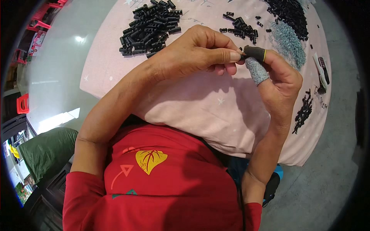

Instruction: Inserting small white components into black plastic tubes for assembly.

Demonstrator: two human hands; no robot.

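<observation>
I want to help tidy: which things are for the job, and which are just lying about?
Probably the job:
small dark piece, being pinched
black tube pile
silvery pile
finger covers

Probably just lying about:
red stool
green cover

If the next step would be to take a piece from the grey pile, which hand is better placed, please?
Probably the right hand: it is nearer the grey pile, while the left hand is farther off. Both hands' fingertips meet at a small black part, so the right may need freeing first.

Left hand (192,51) and right hand (280,77) close together — fingers (220,41) pinched.
</observation>
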